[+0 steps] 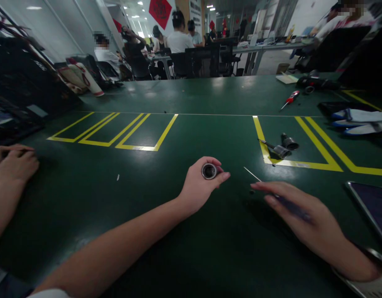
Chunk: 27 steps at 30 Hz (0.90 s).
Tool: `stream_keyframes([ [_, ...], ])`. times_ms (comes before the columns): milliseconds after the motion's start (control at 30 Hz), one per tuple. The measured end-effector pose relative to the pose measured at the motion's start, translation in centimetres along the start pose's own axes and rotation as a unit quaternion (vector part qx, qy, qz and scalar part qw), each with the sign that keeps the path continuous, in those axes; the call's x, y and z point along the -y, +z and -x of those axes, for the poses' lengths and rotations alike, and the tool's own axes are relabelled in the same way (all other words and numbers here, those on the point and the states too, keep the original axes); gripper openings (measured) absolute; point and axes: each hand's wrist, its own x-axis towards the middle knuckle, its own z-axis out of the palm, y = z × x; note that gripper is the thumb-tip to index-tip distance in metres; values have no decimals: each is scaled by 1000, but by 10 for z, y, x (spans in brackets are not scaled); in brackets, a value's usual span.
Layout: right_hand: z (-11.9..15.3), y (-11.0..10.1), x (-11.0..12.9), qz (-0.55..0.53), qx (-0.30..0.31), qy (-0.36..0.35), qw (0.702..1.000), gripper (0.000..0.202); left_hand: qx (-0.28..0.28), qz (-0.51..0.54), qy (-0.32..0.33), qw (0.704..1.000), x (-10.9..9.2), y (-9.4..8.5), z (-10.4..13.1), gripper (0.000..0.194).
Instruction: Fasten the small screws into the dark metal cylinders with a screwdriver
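My left hand [197, 182] is wrapped round a cylindrical metal part [209, 171], whose round open end faces up toward me. To its right, my right hand [305, 215] holds a screwdriver [252, 174] by its dark bluish handle, the thin shaft pointing up and left. The two hands are apart, and the screwdriver tip does not touch the cylinder. Just under my right fingertips lies a small dark round piece [252, 191]. Beyond that hand, two similar dark metal parts [281, 151] [289, 142] rest on the table, with a tiny nut-like piece [274, 165] close by.
Yellow tape outlines [136, 147] mark the green table [147, 174]. A red-handled screwdriver [291, 99], white-and-blue gloves [361, 122] and a dark flat device [371, 207] lie on the right. Another person's hands [18, 163] rest at the left edge. Several people sit behind.
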Motion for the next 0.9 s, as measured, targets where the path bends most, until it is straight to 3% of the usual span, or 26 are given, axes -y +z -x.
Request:
stream_keyframes([
  [133,5,-12,2,-102,-136,165,972,19,34,107,-74,991,-2,-4,8,34],
  [233,8,-13,2,-135,-129,206,961,26,45,212,-102,971,-3,-4,12,36],
  [367,9,-11,7,-119,-103,209,965,25,75,269,-117,953,-5,-1,15,40],
  [700,5,-7,10,-11,-68,125,990,24,93,265,-112,953,-1,2,18,40],
  [900,6,-2,13,17,-73,119,990,25,98,260,-115,954,0,3,20,41],
])
